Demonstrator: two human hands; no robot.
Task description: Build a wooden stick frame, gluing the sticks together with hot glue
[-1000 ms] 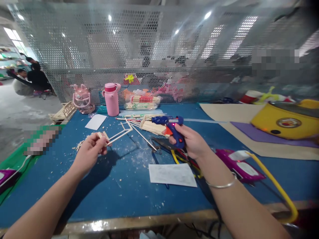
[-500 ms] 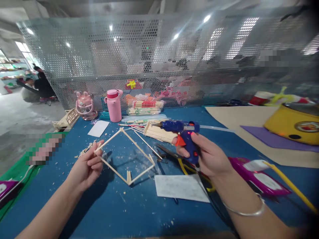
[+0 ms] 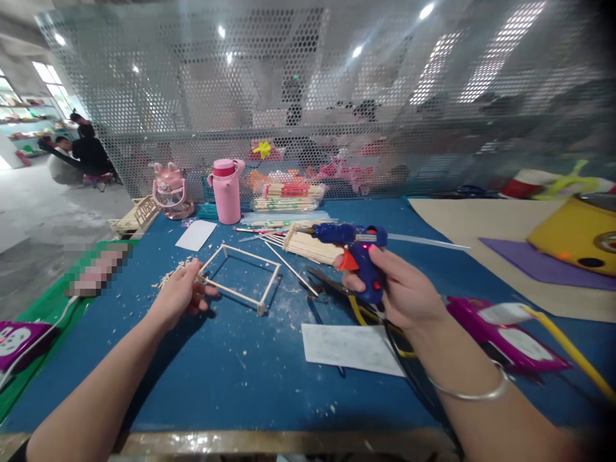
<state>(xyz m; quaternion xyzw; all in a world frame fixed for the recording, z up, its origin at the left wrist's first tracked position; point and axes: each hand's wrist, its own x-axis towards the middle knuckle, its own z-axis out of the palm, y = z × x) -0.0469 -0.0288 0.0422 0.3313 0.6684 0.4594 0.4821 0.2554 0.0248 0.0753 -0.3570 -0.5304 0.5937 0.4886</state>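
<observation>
A rectangular frame of thin wooden sticks (image 3: 243, 292) stands low on the blue table, with short legs at its corners. My left hand (image 3: 185, 292) is closed on its left corner; the fingertips are partly hidden behind the sticks. In my right hand (image 3: 389, 282) is a blue glue gun (image 3: 368, 273) with an orange trigger, its nozzle pointing left above a slatted wooden piece (image 3: 312, 247). A clear glue stick (image 3: 428, 241) sticks out of the gun's back. Below the gun lies a pale rectangular sheet (image 3: 353, 350).
Black scissors (image 3: 332, 282) and loose sticks (image 3: 291, 268) lie mid-table. Behind are a pink flask (image 3: 226, 199), a clear pink bottle (image 3: 173, 199) and bagged sticks (image 3: 289, 197). A purple device (image 3: 505, 340) and yellow pot (image 3: 572, 234) are right. People (image 3: 89, 151) sit far left.
The stick frame has gone from raised and tilted to level on the table, with my left hand lowered alongside. The view has shifted slightly; my right hand still holds the glue gun.
</observation>
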